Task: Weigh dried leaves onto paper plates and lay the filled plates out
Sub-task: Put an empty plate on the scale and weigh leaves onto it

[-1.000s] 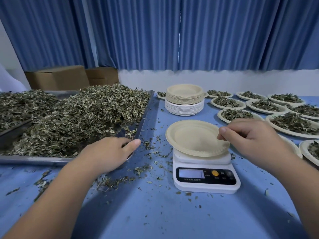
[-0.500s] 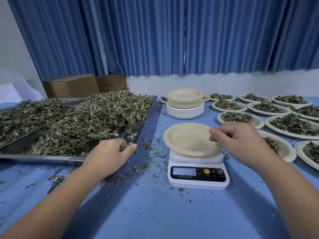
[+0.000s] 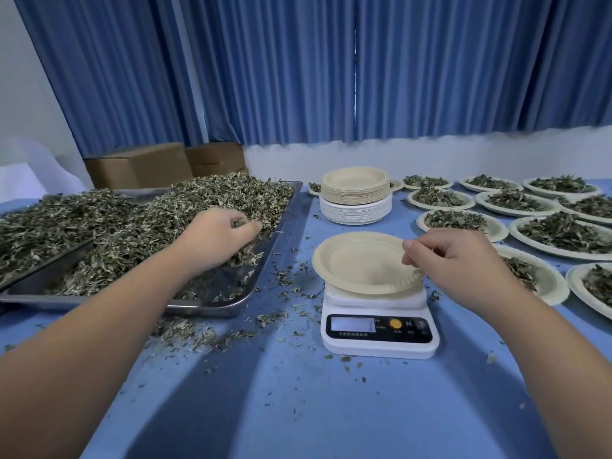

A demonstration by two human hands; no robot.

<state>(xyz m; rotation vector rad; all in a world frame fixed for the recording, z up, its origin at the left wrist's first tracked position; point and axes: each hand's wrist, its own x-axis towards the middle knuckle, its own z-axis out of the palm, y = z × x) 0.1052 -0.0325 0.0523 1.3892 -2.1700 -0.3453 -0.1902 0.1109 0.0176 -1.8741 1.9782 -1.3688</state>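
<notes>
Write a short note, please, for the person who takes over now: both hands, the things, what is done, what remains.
Left grip: fingers curled round a handful of leaves in the tray.
Right grip: pinches the rim of the empty plate on the scale.
Done: many filled plates lie on the table at right.
Left to do: drop the handful on the plate, weigh, lay it out; spare plates stand behind the scale.
</notes>
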